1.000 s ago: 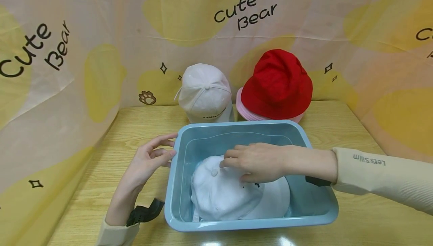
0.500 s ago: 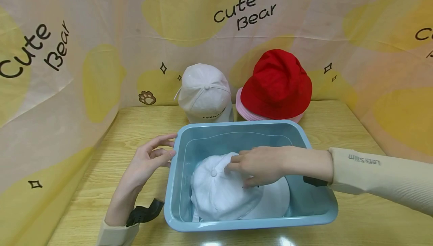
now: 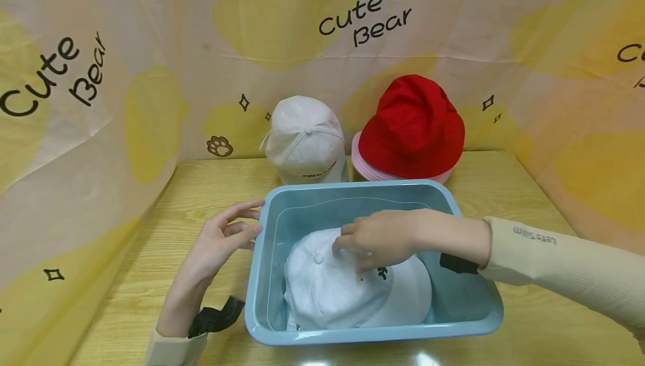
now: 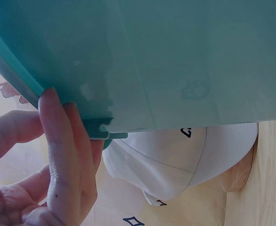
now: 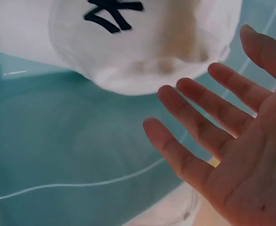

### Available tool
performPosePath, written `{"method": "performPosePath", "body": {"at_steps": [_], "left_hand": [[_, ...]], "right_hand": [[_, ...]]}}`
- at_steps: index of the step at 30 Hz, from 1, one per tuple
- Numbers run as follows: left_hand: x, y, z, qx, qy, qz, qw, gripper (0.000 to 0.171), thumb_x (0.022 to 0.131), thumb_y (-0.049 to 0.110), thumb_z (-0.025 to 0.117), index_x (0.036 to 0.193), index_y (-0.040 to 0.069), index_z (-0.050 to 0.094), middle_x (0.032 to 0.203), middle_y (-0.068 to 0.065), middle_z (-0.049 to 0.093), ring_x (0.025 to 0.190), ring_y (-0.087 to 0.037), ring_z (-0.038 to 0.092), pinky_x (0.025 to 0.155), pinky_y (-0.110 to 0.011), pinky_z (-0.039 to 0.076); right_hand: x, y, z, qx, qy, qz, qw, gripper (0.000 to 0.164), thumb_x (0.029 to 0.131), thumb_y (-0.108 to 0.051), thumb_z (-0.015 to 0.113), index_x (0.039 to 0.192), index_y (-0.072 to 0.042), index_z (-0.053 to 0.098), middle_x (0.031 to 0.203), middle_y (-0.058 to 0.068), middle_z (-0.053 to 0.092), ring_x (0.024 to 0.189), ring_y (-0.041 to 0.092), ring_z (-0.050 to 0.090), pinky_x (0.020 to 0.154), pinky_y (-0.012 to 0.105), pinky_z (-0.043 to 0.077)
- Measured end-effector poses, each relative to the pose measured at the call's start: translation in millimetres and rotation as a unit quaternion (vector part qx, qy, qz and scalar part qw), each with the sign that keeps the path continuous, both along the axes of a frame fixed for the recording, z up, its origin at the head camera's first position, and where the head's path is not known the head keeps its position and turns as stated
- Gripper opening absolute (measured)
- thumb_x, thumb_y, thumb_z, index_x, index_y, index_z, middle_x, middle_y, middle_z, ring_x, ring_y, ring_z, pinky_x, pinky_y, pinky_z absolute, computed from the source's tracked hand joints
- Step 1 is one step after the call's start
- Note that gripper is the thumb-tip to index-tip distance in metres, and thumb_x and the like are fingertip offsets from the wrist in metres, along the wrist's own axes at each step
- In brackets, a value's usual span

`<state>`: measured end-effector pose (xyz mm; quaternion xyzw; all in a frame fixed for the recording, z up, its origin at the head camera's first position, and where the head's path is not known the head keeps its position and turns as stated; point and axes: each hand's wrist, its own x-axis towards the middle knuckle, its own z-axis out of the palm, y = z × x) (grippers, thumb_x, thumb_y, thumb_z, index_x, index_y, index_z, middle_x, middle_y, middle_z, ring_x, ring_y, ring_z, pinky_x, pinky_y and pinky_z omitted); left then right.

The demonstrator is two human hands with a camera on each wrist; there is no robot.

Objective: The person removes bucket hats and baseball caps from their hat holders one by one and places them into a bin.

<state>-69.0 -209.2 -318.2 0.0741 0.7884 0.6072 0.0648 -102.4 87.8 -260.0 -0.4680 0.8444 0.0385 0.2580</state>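
Observation:
A white baseball cap lies in a blue plastic basin, brim to the right, with dark lettering on its front. Over its crown hovers my right hand; the right wrist view shows its fingers spread, apart from the cap and holding nothing. My left hand is at the basin's left side. In the left wrist view, the fingertips of that hand touch the outer wall just by the rim, without wrapping round it.
Behind the basin stands another white cap with small dark lettering. To its right a red bucket hat sits on top of pink hats. A printed cloth backs the wooden table.
My right hand has shifted slightly over the cap, dipping and then rising a little, so more of the dark lettering shows. The left hand and the basin stay in place.

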Motion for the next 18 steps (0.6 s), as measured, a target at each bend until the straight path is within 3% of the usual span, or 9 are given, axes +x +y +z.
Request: {"method": "performPosePath", "body": {"at_steps": [9,18], "left_hand": [[-1.2,0,-0.6,0.004,0.0,-0.001,1.0,0.047,0.093,0.017,0.064,0.137,0.007,0.05,0.122,-0.021,0.054,0.083,-0.011,0.069,0.072,-0.034,0.06],[-1.8,1,-0.7,0.004,0.0,-0.002,1.0,0.047,0.093,0.016,0.063,0.137,0.006,0.05,0.122,-0.021,0.053,0.083,-0.011,0.069,0.072,-0.034,0.06]], "right_hand": [[-5.4,5,16.8,-0.07,-0.003,-0.025,0.997,0.047,0.09,-0.033,0.067,0.135,-0.023,0.054,0.128,-0.002,0.06,0.112,0.013,0.057,0.091,0.031,0.054],[-10.8,11,31.0,-0.152,0.027,-0.022,0.988,0.044,0.091,-0.037,0.064,0.133,-0.023,0.056,0.129,-0.008,0.059,0.118,0.01,0.056,0.095,0.027,0.053]]}}
